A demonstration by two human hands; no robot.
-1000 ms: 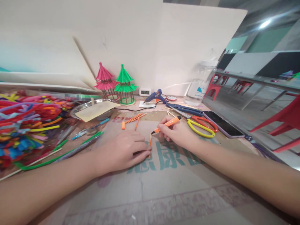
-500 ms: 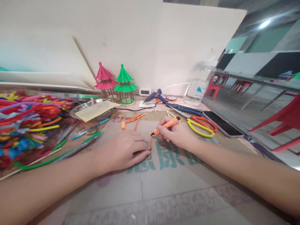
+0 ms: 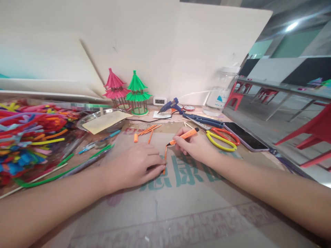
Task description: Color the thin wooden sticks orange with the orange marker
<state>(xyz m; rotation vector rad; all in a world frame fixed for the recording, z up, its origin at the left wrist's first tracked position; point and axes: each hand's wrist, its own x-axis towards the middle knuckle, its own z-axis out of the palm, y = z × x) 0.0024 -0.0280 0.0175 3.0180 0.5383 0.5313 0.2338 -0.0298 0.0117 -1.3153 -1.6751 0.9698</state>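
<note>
Resting on the cardboard sheet [image 3: 129,220], my left hand [image 3: 139,163] pinches a thin orange stick [image 3: 165,156] between thumb and fingertips. My right hand [image 3: 190,141] is closed around an orange marker [image 3: 184,135]. The marker's dark tip is at the stick's far end; whether it touches I cannot tell. Beyond my left hand lie the marker's orange cap [image 3: 136,138] and several orange sticks [image 3: 148,129]. A few pale sticks [image 3: 188,125] lie just past my right hand.
Scissors [image 3: 222,140], a phone [image 3: 245,136], a glue gun [image 3: 170,105] and a water bottle [image 3: 218,93] are at the right and back. Pipe cleaners [image 3: 33,134] pile up at the left, near a metal plate [image 3: 84,120]. Two small pagodas [image 3: 138,91] stand behind.
The marker in my right hand has shifted slightly, its tip moving a little away from me toward the stick's far end. My left hand keeps its hold on the stick.
</note>
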